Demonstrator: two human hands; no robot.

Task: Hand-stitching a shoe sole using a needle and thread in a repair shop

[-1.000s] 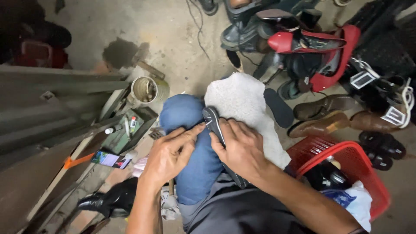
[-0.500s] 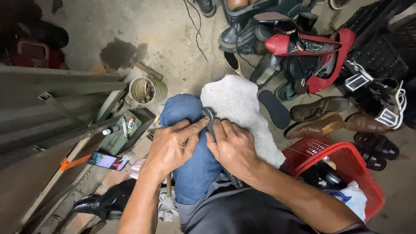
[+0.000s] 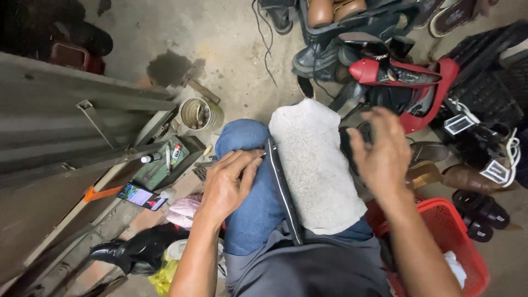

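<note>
Pinching the upper end of the black strap (image 3: 283,192), the left hand (image 3: 225,187) keeps its grip clenched on it over the blue-jeaned knee (image 3: 247,181). Right hand (image 3: 382,151) hovers released, well right of that grip, beyond the white cloth (image 3: 316,165). Best to keep the strap flat along the cloth's edge.

Lower end of thin black curved strap (image 3: 283,190) hidden under grey shirt hem. Raised right hand (image 3: 382,151) motion-blurred. Red plastic basket (image 3: 467,234) cut off by bottom edge. Lit phone screen (image 3: 141,196) too small to make out.
</note>
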